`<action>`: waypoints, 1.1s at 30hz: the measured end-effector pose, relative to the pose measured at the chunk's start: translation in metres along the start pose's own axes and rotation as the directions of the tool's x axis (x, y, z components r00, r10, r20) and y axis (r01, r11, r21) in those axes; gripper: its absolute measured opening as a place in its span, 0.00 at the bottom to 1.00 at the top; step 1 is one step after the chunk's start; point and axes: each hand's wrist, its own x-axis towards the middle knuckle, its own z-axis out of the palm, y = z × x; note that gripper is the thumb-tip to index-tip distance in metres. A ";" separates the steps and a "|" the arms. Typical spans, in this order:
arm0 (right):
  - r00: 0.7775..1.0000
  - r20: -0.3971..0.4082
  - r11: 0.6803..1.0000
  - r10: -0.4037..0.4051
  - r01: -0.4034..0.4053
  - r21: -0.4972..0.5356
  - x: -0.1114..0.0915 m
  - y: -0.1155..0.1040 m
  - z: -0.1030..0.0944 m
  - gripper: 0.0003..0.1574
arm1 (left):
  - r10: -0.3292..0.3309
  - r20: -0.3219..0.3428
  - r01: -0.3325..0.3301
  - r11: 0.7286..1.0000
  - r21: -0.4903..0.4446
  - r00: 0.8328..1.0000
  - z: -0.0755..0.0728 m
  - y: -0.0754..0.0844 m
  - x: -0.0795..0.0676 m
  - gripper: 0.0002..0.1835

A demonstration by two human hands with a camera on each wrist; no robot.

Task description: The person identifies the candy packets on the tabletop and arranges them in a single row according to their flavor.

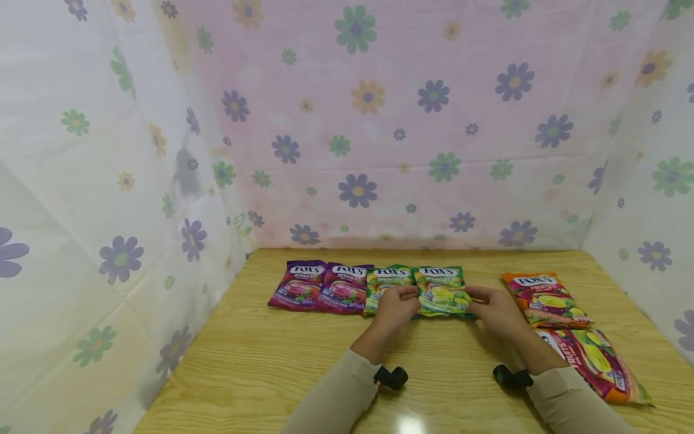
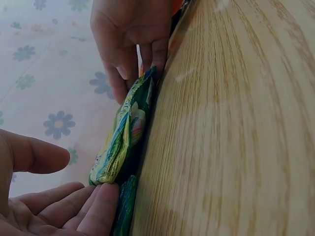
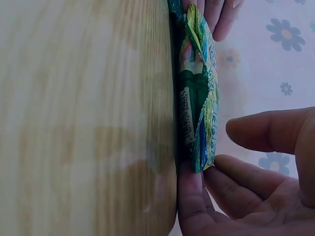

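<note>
Four-sided green candy bags stand in the middle of a row on the table, labelled FOX'S and lying face up. My left hand touches the left edge of the right-hand green bag, its forearm side overlapping the other green bag. At the opposite edge of that bag, the fingers of my right hand touch its side. In the left wrist view, extended left fingers meet the bag's end, the thumb held apart. The right wrist view shows right fingers at its lower end, thumb likewise apart.
Two purple berry candy bags continue the row to the left. On the right lie two red-orange fruit candy bags, one farther back and one nearer, beside my right forearm. Flowered cloth encloses the wooden table.
</note>
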 end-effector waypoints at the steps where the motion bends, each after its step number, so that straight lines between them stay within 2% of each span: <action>1: 1.000 0.004 1.000 0.004 -0.004 -0.008 0.000 0.000 0.000 0.35 | -0.004 -0.001 0.004 1.000 0.001 1.000 0.000 0.000 0.000 0.24; 17: 0.997 0.077 0.996 -0.033 0.039 -0.081 -0.002 -0.002 -0.003 0.36 | -0.025 0.006 0.025 0.999 0.035 1.000 0.000 0.002 0.000 0.22; 26: 0.995 0.101 0.998 -0.017 0.023 -0.055 -0.001 -0.002 -0.003 0.39 | -0.010 0.014 0.009 0.995 0.097 1.000 -0.001 -0.001 0.000 0.21; 33: 0.993 0.117 0.999 -0.004 0.008 -0.032 -0.002 -0.001 -0.003 0.40 | -0.018 0.021 0.016 0.994 0.108 1.000 -0.001 -0.001 -0.001 0.19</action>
